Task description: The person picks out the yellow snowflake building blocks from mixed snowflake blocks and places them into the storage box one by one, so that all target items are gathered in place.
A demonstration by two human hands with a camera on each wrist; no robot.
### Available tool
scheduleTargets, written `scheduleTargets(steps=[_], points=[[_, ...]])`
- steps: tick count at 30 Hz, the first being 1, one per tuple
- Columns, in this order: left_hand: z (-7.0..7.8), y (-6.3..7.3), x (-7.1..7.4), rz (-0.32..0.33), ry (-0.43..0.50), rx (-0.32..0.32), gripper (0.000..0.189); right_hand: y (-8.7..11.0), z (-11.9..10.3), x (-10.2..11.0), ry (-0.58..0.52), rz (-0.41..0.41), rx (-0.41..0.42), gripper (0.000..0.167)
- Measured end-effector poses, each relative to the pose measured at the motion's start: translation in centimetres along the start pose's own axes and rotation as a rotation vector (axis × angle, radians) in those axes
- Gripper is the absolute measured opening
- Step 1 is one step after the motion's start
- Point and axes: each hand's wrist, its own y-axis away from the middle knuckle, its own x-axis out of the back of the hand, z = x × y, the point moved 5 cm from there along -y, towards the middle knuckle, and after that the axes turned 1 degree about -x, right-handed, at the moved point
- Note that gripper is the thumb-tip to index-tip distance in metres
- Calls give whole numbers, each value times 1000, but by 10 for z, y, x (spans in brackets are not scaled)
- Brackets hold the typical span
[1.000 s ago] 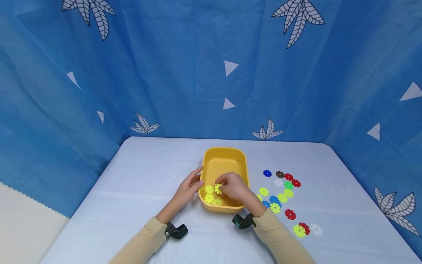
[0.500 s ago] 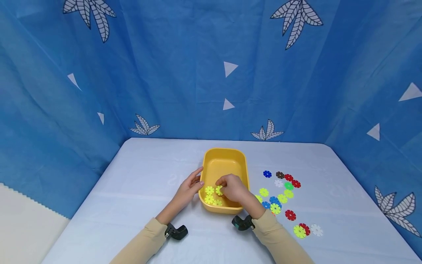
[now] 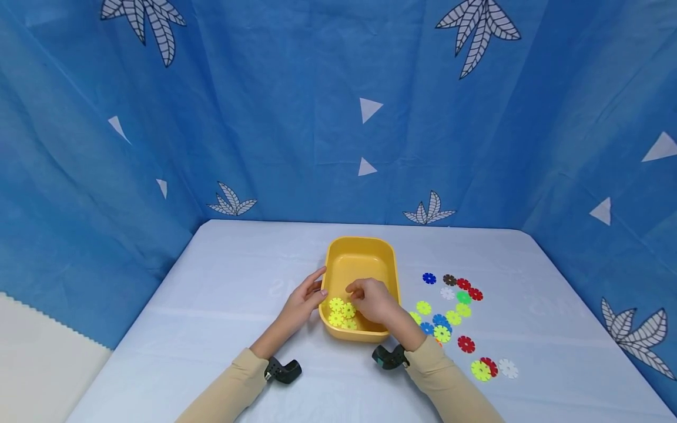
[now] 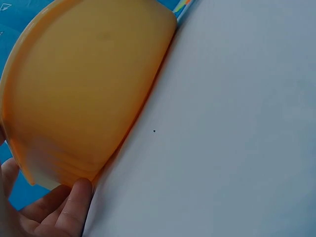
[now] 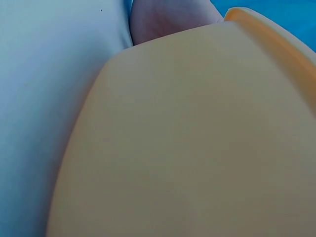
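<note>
My left hand (image 3: 301, 302) rests against the left side of a yellow plastic bin (image 3: 365, 247), thumb tip at the rim. In the left wrist view, relaxed fingers (image 4: 76, 207) lie along the bin's outer wall. My right hand (image 3: 374, 301) reaches inside over the near half, fingers bent downward and their tips hidden. Just left of it, a yellow-green snowflake disc (image 3: 348, 310) lies against several like it (image 3: 335, 318) in the near left corner. The right wrist view shows mainly the bin's outer wall (image 5: 177, 138), with part of the hand (image 5: 173, 17) above.
Right of the bin, loose snowflake discs lie on the white table (image 3: 238, 264): dark blue (image 3: 429, 278), brown (image 3: 449, 280), green (image 3: 463, 298), red (image 3: 466, 344), white (image 3: 508, 368) and several yellow-green (image 3: 441, 333). A blue curtain (image 3: 296, 117) encloses the table's back and sides.
The yellow-green disc at my right fingertips has moved slightly toward me and left, out from under them, to join the other discs. My left hand and the bin stay put.
</note>
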Motion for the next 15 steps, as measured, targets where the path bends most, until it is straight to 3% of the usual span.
scheduleTargets(steps=[15], points=[[-1,0,1,-16,11,2,58,1,1,-2,-16,-36,-51,26]])
